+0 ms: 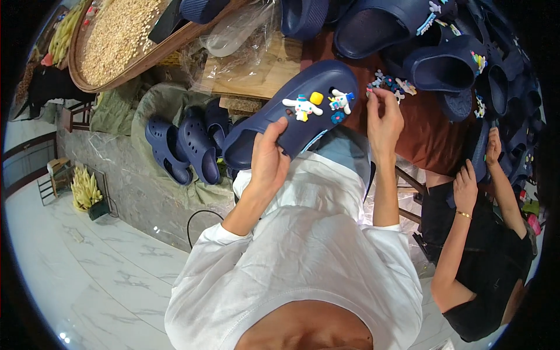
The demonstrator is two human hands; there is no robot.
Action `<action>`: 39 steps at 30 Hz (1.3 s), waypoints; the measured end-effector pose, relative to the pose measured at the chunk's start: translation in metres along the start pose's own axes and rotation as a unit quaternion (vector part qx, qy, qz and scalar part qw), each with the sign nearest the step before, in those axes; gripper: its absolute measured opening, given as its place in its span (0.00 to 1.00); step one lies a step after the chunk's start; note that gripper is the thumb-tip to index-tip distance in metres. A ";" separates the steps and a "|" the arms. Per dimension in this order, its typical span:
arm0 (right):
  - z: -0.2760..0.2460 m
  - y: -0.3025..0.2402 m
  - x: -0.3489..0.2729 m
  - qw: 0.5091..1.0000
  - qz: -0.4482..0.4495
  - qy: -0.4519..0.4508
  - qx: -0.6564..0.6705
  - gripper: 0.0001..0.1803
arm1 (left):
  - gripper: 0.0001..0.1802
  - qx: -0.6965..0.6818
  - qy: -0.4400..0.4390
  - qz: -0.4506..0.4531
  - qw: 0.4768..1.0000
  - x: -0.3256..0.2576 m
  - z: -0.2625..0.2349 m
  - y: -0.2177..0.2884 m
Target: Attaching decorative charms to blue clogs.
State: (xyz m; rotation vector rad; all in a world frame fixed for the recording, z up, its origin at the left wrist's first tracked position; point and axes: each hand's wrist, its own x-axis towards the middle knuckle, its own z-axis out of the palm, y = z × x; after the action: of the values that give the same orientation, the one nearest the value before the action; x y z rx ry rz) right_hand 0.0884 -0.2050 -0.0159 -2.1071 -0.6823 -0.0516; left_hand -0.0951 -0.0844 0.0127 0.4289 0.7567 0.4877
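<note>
A navy clog (309,127) is held at its side by my left hand (270,154), thumb over the upper and fingers beneath. Fixed on the clog's toe are a white long-eared character charm (302,108), a second white one with blue (342,100), a yellow square charm (317,97) and a small blue charm (338,118). To the right of the toe, my right hand (385,119) pinches a tiny pinkish piece, probably a shoe charm, between thumb and fingertips. Close to those fingertips lies a pile of loose charms (395,85) on a reddish-brown surface (429,131).
Many navy clogs (373,29) crowd the far right, some with charms. At right, a co-worker's hands (466,184) touch another clog. More clogs (198,146) rest on a green cloth at left. A wooden board (262,73) and a grain tray (116,41) are beyond.
</note>
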 end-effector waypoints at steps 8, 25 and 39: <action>-0.007 -0.083 -0.034 0.954 -0.007 -0.161 0.252 0.06 | 0.16 0.040 -0.010 0.062 0.997 -0.009 0.022 -0.015; 0.013 -0.096 -0.039 0.973 0.004 -0.092 0.212 0.07 | 0.15 0.054 -0.070 0.058 0.994 -0.013 0.028 -0.014; 0.016 -0.091 -0.053 0.971 -0.076 -0.124 0.190 0.17 | 0.16 0.073 0.005 0.052 0.996 0.010 0.006 -0.011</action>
State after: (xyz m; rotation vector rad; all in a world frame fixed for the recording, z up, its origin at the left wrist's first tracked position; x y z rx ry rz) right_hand -0.0041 -0.1756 0.0283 -1.7048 -0.9231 0.2442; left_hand -0.0811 -0.0885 0.0057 0.6041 0.7855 0.5353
